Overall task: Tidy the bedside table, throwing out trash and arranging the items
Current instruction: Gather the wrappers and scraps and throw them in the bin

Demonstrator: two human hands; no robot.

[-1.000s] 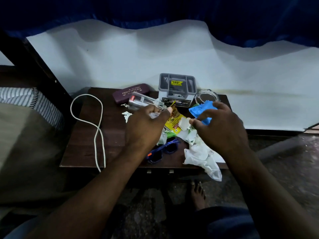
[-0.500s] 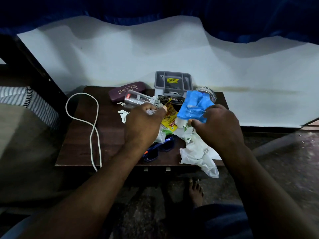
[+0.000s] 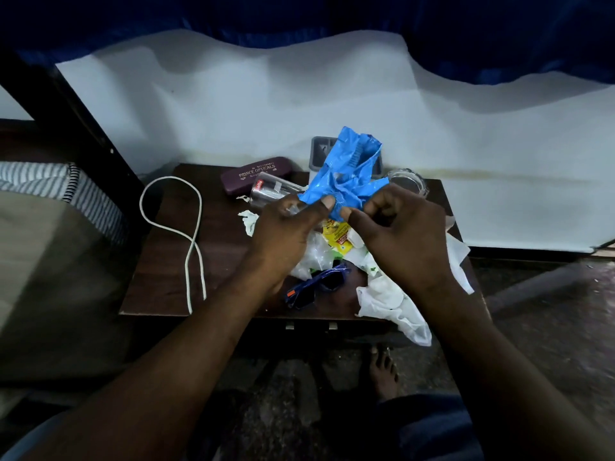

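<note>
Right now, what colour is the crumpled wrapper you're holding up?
The wrapper is blue; head view.

Left hand (image 3: 283, 234) and right hand (image 3: 402, 241) pinch a crumpled blue wrapper (image 3: 346, 174) above the bedside table (image 3: 166, 261). Below lie a yellow sachet (image 3: 337, 236), white scraps (image 3: 386, 294) and blue sunglasses (image 3: 316, 284); a maroon spectacle case (image 3: 253, 173) and a white cord (image 3: 196, 247) lie to the left.

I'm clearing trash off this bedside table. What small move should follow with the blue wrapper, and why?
Probably bunch the blue plastic wrapper into the left hand: both hands pinch it above the table, and that would free the right hand for the yellow sachet and white tissues lying beneath.
</note>
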